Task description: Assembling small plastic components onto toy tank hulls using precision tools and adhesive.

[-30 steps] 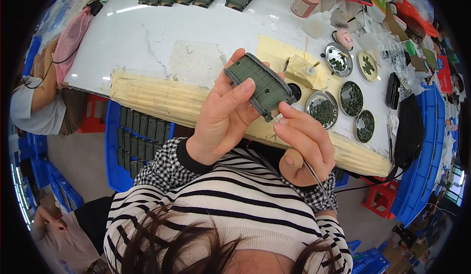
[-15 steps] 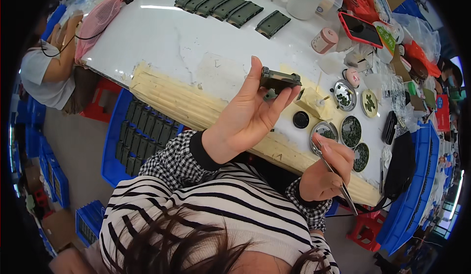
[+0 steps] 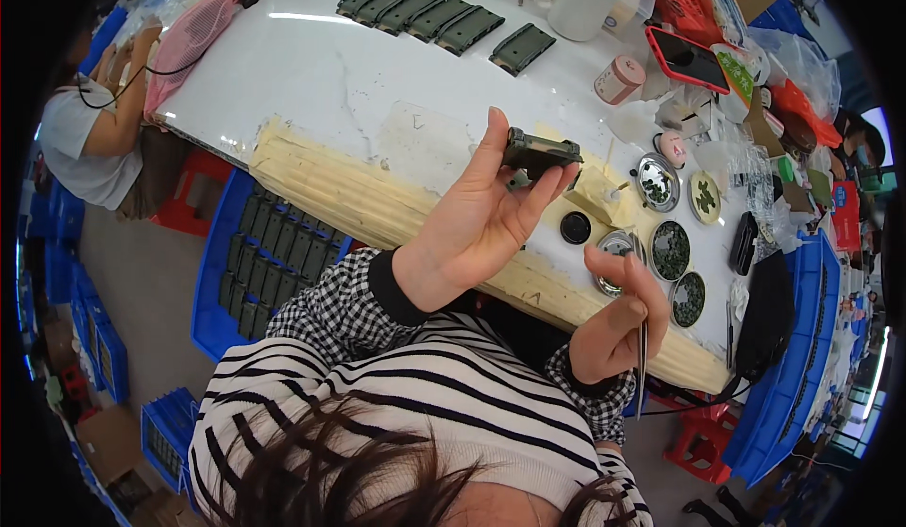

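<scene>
a: where's the green part [image 3: 540, 154]?
b: raised above the table [image 3: 293, 74] in the left hand [image 3: 472, 220], nearly edge-on, thumb at its left end, fingers beneath, closed just to its width.
a: how would it handle?
b: light and stiff, i'd guess, like moulded plastic, slightly slick, its raised rims easily knocked. best taken by the edges.
a: and the right hand [image 3: 618, 329]?
b: loosely curled around slim metal tweezers [image 3: 643, 338], forefinger lifted; can't tell whether the tips hold anything.
a: the surface?
b: glossy white, near edge padded with yellowish tape [image 3: 330, 187]; small green bits [image 3: 671, 250] sit in round dishes.
a: beyond?
b: a blue crate [image 3: 212, 286] of similar parts [image 3: 274, 253] lower left, a red stool [image 3: 696, 450] lower right, a co-worker [image 3: 85, 159] far left.
</scene>
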`<action>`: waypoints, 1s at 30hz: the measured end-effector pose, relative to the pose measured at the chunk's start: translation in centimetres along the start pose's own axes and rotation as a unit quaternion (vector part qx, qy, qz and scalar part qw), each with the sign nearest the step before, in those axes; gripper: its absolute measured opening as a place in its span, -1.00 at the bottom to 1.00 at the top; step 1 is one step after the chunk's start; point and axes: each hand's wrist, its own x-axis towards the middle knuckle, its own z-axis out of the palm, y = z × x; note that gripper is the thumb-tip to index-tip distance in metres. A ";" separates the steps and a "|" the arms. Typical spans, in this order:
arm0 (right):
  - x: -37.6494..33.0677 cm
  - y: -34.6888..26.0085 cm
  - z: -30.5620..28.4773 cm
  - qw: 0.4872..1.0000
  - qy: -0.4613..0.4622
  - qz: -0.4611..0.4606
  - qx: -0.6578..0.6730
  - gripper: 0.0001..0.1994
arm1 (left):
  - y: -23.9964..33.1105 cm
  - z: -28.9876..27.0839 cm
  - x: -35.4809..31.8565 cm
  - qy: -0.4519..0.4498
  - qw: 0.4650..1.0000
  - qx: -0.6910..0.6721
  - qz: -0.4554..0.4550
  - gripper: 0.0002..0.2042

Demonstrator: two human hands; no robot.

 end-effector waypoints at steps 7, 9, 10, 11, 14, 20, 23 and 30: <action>1.5 0.8 1.4 0.999 0.026 0.036 -0.014 -0.36 | -3.1 -0.3 -2.6 -0.065 0.989 0.133 0.023 -0.68; 1.1 1.0 1.1 0.997 0.049 0.042 0.033 -0.37 | -3.1 -0.5 -3.1 -0.063 0.983 0.171 -0.006 -0.73; 1.2 0.9 0.5 0.997 0.036 0.042 0.053 -0.37 | -3.1 -0.5 -3.7 -0.087 0.979 0.186 -0.016 -0.60; 1.2 0.7 -0.1 0.996 0.022 0.042 0.074 -0.37 | -2.7 -1.1 -3.4 -0.128 0.969 0.198 -0.077 -0.54; 1.3 0.2 -3.0 0.969 -0.125 0.133 0.169 -0.40 | -1.2 -2.9 -3.4 -0.186 0.923 0.256 -0.219 -0.35; 0.6 0.5 -6.4 0.953 -0.114 0.220 0.174 -0.34 | -0.1 -3.6 -3.6 -0.239 0.834 0.334 -0.367 -0.48; 2.3 1.6 -9.5 0.973 -0.070 0.140 -0.172 -0.58 | 0.0 -3.0 -3.1 -0.238 0.853 0.357 -0.298 -0.52; 3.5 7.8 -11.9 0.889 -0.157 0.192 -0.386 -0.90 | -1.0 -2.5 -3.1 -0.197 0.875 0.415 -0.151 -0.53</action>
